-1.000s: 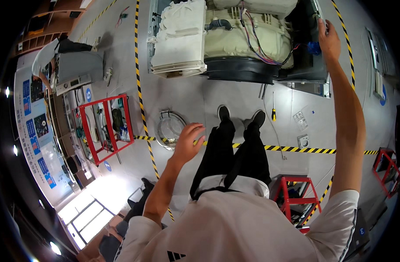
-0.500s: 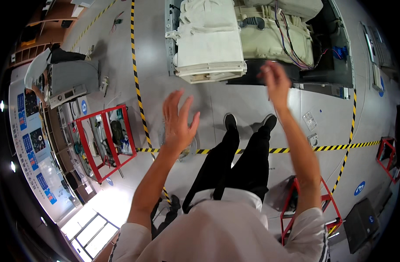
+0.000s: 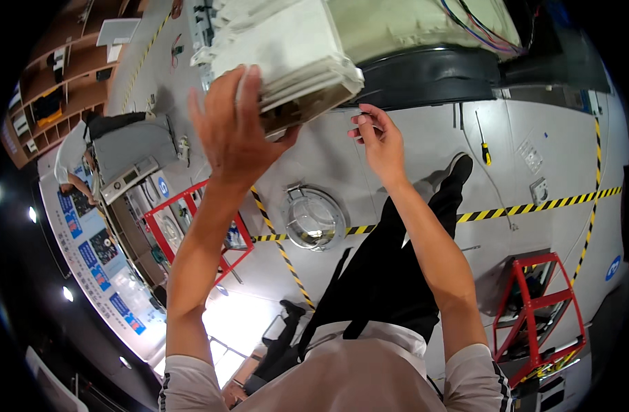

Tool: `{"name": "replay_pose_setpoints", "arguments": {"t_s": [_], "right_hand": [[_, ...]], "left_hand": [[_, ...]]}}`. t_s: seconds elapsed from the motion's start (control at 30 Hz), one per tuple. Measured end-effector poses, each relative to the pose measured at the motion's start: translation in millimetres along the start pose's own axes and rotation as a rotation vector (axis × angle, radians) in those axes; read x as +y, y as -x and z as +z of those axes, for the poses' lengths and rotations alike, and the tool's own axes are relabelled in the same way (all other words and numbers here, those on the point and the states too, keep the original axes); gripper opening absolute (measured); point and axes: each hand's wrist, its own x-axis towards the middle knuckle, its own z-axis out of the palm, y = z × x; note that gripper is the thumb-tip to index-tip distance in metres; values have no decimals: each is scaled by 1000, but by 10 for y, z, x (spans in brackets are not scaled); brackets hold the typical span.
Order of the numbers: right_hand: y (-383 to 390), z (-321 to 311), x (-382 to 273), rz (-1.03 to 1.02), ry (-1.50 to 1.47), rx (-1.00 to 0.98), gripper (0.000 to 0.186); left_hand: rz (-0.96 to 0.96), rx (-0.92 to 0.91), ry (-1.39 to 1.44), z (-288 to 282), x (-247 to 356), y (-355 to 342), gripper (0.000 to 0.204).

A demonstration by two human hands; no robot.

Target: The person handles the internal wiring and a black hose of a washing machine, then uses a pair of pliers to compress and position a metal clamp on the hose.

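A white plastic box-shaped housing [image 3: 287, 41] with a hollow open end juts from an opened-up machine at the top. My left hand [image 3: 235, 130] is at its near left corner, fingers spread and partly blurred, the thumb below the open end. Whether it touches the housing I cannot tell. Right of the housing's open end, my right hand [image 3: 385, 144] pinches thumb and fingertips together. A tiny dark bit shows between them, too small to name. Beyond it are a curved black part [image 3: 431, 75] and the machine's pale plastic tub [image 3: 410, 24].
A round glass door [image 3: 313, 218] with a metal ring lies on the floor near my legs. A yellow-handled screwdriver [image 3: 485, 147] lies to the right. Red-framed racks [image 3: 534, 302] stand at right and left [image 3: 211, 233]. A person [image 3: 74, 161] bends over a grey machine at far left.
My left hand has moved up to the housing. My right hand has come left and down, its fingers now pinched. The view has shifted, bringing the glass door and screwdriver into plain sight.
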Motion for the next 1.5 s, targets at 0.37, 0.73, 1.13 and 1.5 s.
{"name": "replay_pose_setpoints", "arguments": {"t_s": [0.37,0.73,1.13,1.5], "right_hand": [[-175,41,46,-91,28,-24,29],[-225,667,86,-355,502,-151,51],[-595,682,212,-497,664,-288,49],[-831,557,185,-411,548,-493,45]], "left_hand": [[163,-55,-31,-357,-133,-284,102],[123,-65,6,-243,-95,-225,103],[175,-28,-32,-186,-103,-197,104],[98,-119,39,-254,-146,-246,113]]}}
